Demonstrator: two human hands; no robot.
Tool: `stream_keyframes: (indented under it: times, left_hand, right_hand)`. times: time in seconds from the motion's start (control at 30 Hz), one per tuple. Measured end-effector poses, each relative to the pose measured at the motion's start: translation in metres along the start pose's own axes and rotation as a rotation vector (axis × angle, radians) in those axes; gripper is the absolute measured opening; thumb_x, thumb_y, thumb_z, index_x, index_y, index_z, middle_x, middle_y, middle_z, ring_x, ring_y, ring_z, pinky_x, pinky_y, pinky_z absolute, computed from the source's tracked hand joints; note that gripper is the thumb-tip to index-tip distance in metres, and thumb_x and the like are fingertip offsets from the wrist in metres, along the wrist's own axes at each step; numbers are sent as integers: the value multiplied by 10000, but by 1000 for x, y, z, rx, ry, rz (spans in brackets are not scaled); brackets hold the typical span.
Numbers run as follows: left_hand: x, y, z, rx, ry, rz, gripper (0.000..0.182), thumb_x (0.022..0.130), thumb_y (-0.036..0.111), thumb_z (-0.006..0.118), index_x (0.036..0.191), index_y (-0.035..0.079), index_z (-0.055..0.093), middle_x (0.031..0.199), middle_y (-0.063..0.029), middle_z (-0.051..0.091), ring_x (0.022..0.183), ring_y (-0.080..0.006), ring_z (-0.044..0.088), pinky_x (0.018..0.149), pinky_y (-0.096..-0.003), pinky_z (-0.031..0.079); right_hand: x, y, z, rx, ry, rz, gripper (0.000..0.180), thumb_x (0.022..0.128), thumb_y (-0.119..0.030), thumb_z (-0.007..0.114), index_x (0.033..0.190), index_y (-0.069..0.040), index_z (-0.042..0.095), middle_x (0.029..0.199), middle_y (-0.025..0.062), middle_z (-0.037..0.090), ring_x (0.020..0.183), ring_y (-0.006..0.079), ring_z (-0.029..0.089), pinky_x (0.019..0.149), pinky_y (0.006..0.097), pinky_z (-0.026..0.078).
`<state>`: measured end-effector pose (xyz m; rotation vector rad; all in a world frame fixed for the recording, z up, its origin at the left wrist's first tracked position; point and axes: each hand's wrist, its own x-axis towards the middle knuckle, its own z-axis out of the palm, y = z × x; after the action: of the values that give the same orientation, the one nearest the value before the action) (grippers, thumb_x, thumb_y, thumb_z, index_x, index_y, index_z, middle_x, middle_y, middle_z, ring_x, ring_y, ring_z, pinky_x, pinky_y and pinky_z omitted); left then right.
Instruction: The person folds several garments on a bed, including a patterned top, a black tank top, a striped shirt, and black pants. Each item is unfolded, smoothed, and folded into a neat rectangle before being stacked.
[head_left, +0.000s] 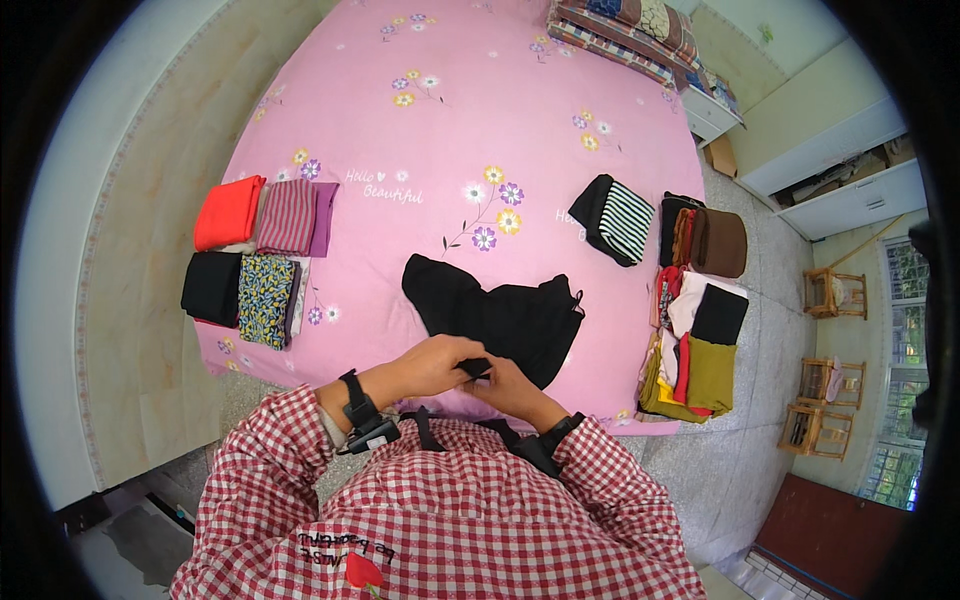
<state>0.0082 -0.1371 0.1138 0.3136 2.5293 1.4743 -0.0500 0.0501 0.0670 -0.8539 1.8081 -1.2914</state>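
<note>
A black garment (502, 315) lies spread on the pink flowered bedsheet (450, 135), its near edge lifted. My left hand (435, 364) and my right hand (510, 390) meet at this edge and pinch the black cloth between their fingers. Up and to the right of it sits a folded black garment with a black-and-white striped one (627, 223). At the left are folded clothes: a red one (229, 214), a striped one (287, 217), a black one (212, 286) and a patterned one (266, 300).
Along the bed's right edge stand stacks with a brown folded garment (718, 242), a black one (720, 315) and an olive one (711, 375). Folded quilts (622, 37) lie at the far right corner. Wooden chairs (834, 292) stand on the floor by the right wall.
</note>
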Motion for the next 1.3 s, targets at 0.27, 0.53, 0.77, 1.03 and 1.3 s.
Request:
stream_keyframes:
  times: [0.27,0.53,0.77,1.03,1.3]
  left_hand:
    - [25,-9,13,-331,146,-9,369,752,140,728,1050,29,541,911,-127,579,810,-216,562,765,-321,461]
    - [45,-68,-1,-171,-1,-349,185,727,103,604,895,45,655,698,-143,625,634,-190,600,645,-323,483]
    - [43,-90,-70,126,223,-310,181,714,-5,586,881,11,653,676,-122,631,605,-193,588,595,-334,489]
    - [38,-28,-191,127,633,-167,219,777,-33,539,979,-1,618,869,-21,591,836,-111,551,759,-246,455]
    - [-47,30,-203,371,534,49,169,850,-9,556,1006,-17,618,894,-25,632,784,-108,587,725,-255,483]
  right_hand:
    - [9,-66,-63,-52,179,-41,125,863,-34,567,978,-30,615,669,33,591,588,76,538,530,244,436]
    - [-32,-108,-145,174,448,-172,201,900,-23,540,1094,9,580,948,-1,590,861,65,529,765,213,436]
    - [-78,-115,-221,336,814,-151,265,954,-124,511,1196,-19,535,1089,79,628,989,166,615,875,292,496]
    - [-112,-115,-270,313,895,-399,265,963,-172,521,1165,-5,560,1104,77,614,1002,160,591,886,274,468]
    - [-168,-86,-247,-179,929,-2,296,804,-10,497,1091,20,566,916,59,556,818,156,529,722,276,438]
